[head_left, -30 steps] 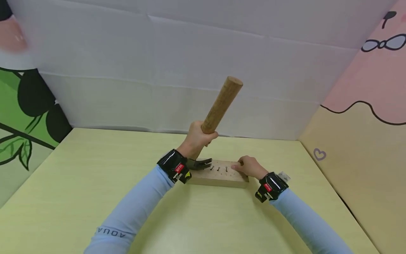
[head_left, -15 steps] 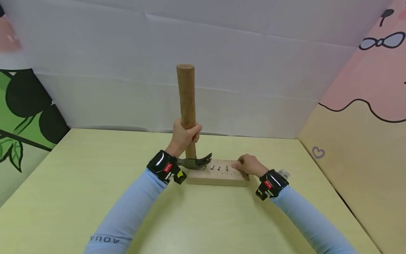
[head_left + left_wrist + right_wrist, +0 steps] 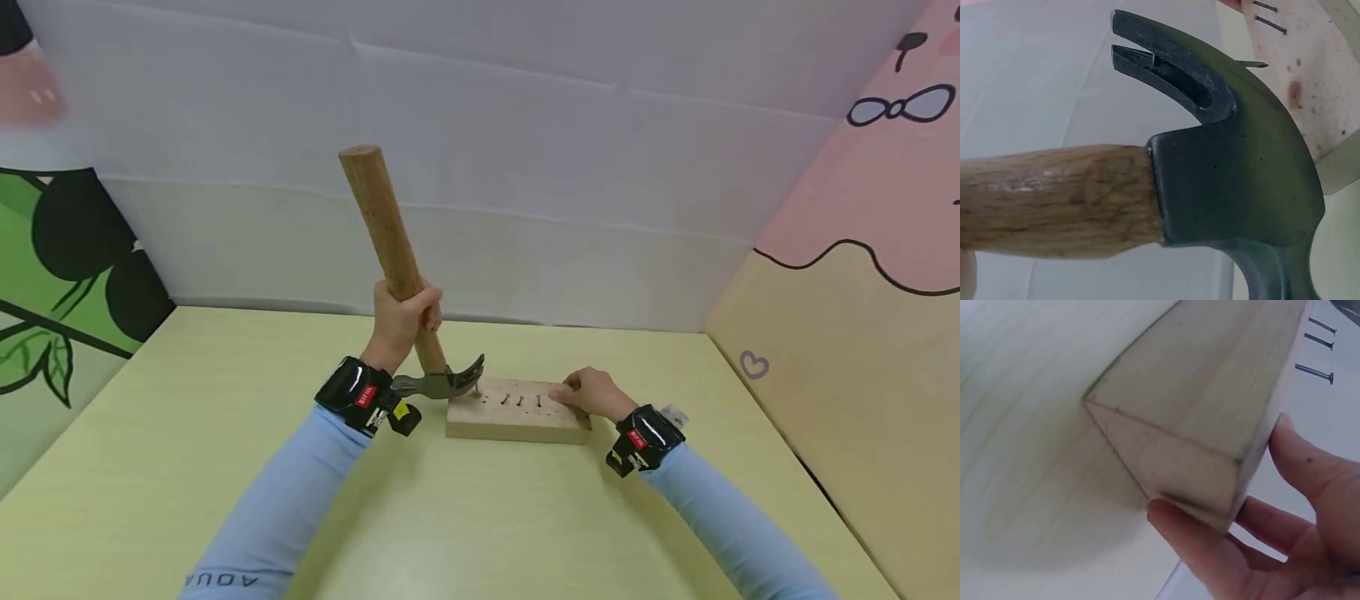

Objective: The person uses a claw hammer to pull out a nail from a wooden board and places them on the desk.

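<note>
Left hand (image 3: 399,323) gripping the claw hammer (image 3: 1235,181), right hand (image 3: 594,395) holding the wooden block (image 3: 517,429), I'd lever the nail (image 3: 1252,64) out slowly.

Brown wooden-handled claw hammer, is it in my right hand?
No, your left hand grips its handle; your right hand holds the pale wooden block.

Pale yellow tabletop (image 3: 135,450), creased white backdrop (image 3: 525,167), painted right-hand wall (image 3: 840,333), purple heart (image 3: 754,364)
</note>
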Demonstrator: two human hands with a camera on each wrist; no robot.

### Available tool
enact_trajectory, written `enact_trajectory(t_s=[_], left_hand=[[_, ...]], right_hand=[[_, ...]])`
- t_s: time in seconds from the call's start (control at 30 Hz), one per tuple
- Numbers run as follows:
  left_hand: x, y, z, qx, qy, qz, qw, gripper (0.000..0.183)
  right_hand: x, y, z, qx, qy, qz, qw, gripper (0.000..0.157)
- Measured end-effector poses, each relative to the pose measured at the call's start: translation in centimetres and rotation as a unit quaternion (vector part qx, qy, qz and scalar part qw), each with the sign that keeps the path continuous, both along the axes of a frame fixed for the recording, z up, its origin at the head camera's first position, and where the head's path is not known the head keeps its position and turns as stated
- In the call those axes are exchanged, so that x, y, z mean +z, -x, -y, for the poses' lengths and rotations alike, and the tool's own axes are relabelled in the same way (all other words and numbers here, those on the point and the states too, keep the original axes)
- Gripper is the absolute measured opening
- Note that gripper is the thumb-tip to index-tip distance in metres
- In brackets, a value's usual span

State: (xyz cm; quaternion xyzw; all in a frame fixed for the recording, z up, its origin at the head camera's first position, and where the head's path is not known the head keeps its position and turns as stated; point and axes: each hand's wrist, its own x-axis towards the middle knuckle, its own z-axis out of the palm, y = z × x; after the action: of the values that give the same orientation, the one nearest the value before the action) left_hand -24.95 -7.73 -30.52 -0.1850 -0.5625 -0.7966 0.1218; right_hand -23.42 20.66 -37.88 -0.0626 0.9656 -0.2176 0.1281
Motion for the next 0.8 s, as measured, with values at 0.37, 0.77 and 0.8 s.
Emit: enact_trajectory(t_s=[0.37,0.77,0.8], left_hand=[[3.1,-1.0,1.6,0.018,-0.097,0.005,0.9951,0.023],[5.1,-2.5,1.2,0.035,-0.105,-0.026,0.9935,0.024],[5.2,-2.7,1.2,0.035,-0.105,-0.026,0.9936,0.024]], right_hand=[[1.6,0.1,0.3,-0.028,0.044,-0.08,0.995,0.043],[5.9,-3.1,6.1,0.073,0.198,-0.243,0.947,0.011],[6.1,-3.4,6.6,0.085,0.205,-0.247,0.943,0.009]])
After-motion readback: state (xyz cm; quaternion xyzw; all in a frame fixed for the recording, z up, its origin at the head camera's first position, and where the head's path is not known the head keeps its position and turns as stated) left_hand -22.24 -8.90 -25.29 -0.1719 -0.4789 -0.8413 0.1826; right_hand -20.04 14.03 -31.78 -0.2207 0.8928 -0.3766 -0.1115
